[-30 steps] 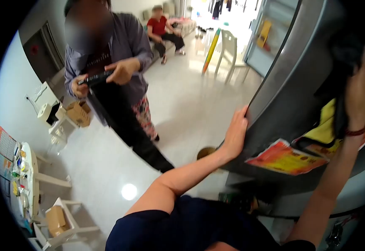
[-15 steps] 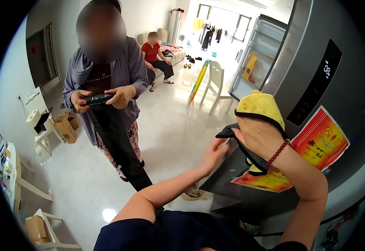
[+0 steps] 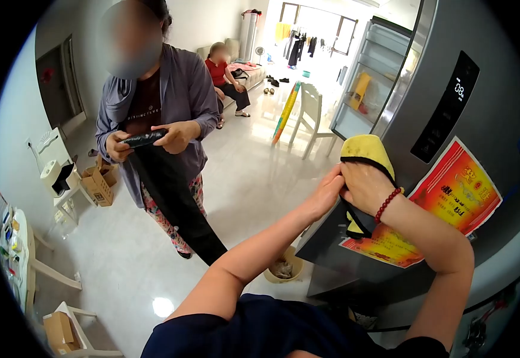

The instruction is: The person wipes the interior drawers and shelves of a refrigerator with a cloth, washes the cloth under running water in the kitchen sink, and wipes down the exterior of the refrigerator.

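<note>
My right hand (image 3: 367,188), with a red bead bracelet at the wrist, grips a yellow cleaning cloth (image 3: 368,149) with black edging and a grey side. The cloth covers the backs of some fingers and hangs below the palm. Against it, my left hand (image 3: 325,196) is closed, its fingertips meeting the right hand at the cloth's edge; what exactly they pinch is partly hidden. Both hands are in front of the grey fridge door (image 3: 385,101), by its edge. A red and yellow printed sheet (image 3: 460,194) is stuck on the door, behind my right forearm.
A person (image 3: 158,107) facing me holds a black plastic bag roll (image 3: 146,138), its length hanging down. Another fridge door (image 3: 372,77) stands open. Beyond are a white chair (image 3: 310,122) and a seated person (image 3: 227,77). A bin (image 3: 293,271) stands below my arms.
My left hand has moved up and right to meet my right hand at the cloth. The view has shifted slightly, and the person opposite still holds the black roll.
</note>
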A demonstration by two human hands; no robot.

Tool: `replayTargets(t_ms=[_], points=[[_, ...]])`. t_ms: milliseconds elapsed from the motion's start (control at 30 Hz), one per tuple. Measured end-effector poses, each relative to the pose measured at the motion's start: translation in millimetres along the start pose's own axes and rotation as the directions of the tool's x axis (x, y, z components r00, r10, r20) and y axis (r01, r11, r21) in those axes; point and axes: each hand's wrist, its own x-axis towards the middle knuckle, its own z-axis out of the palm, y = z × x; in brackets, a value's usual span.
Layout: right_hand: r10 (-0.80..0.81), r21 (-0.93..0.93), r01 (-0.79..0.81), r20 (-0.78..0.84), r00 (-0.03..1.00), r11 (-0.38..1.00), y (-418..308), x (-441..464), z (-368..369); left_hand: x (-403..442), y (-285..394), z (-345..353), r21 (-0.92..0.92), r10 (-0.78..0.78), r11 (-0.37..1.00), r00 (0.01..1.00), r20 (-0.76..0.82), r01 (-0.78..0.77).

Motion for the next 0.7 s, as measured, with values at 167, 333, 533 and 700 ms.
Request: replayTargets(t_ms=[167,333,533,700], points=[[-0.094,0.419,0.079,0.016,0.995,0.905,4.0,-16.4,-61.6,-3.8,-19.4,-4.8,0.282,0.106,0.952,0.993,0.054,-0.117],[-0.094,0.726,0.051,0.019,0.995,0.686,38.2,-48.3,-138.9,22.8,-10.2,11.1,0.187,0.035,0.981,0.999,0.035,-0.041],[-0.102,-0.399,-0.091,-0.437,0.894,0.913,67.7,18.6,-113.9,7.0,-21.5,38.7,-0.172,0.133,0.971,0.976,-0.175,-0.163],[0.322,-0.391,-0.281,0.040,0.946,0.876,40.0,34.4,-123.2,10.4,-11.7,27.2,-0.383,-0.003,0.923,0.993,-0.119,-0.043]])
